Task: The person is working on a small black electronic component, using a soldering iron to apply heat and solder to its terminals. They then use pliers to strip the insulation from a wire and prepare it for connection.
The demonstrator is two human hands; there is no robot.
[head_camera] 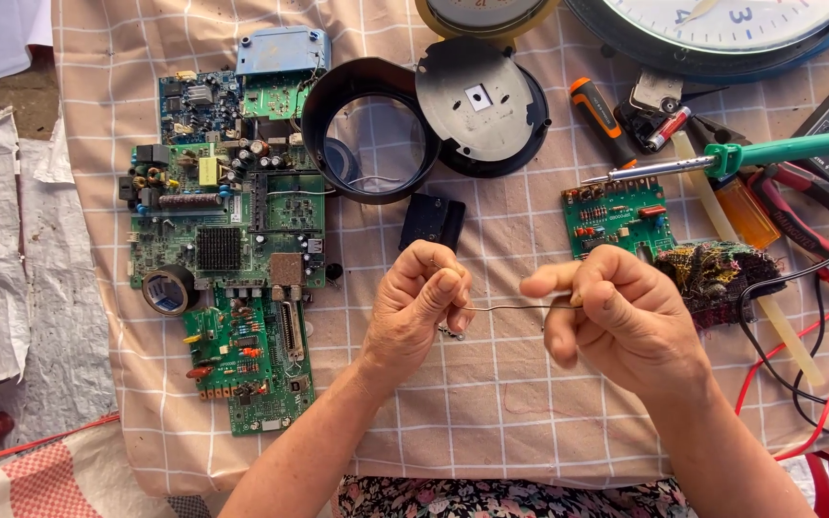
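My left hand (419, 299) and my right hand (616, 312) pinch the two ends of a thin silvery wire (510, 306), stretched level between them above the checked cloth (491, 403). Something small and metallic hangs under the left fingers; what it is stays unclear. A small green circuit board (614, 215) lies just beyond the right hand. A small black box (432, 222) lies just beyond the left hand.
Several large green circuit boards (227, 240) and a tape roll (168, 290) lie at left. A black round clock case (371, 129) and back plate (480, 101) sit behind. A green-handled soldering iron (769, 152), screwdriver (602, 117), pliers, wires and woven cloth pad (717, 269) crowd the right.
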